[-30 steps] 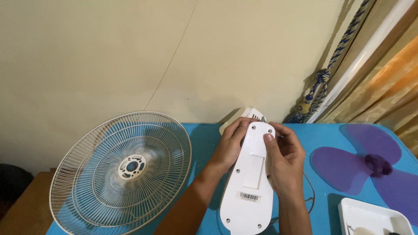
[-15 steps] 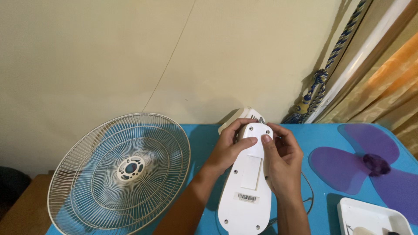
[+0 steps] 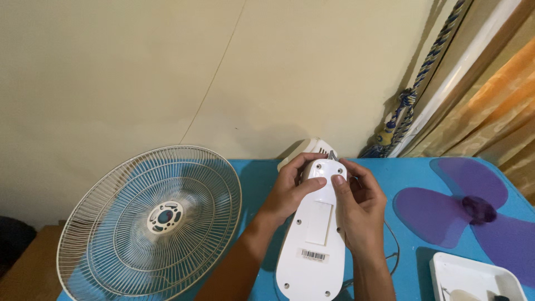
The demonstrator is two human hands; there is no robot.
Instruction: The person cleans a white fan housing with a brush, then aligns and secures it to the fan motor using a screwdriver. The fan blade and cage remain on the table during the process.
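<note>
A white fan body lies lengthwise on the blue table, its flat underside up, with a barcode sticker and several screw holes. My left hand grips its far end from the left, thumb laid across the top. My right hand holds the same end from the right, thumb pressed next to the left thumb. The fan's rounded motor housing pokes out behind my fingers.
A white wire fan grille leans at the table's left. A translucent purple fan blade lies at the right. A white tray sits at the bottom right corner. A thin cable loops beside my right wrist. Curtain and rope tie hang at the back right.
My left thumb has slid over the top of the fan body to meet the right thumb. The view has shifted slightly; the fan body stays put.
</note>
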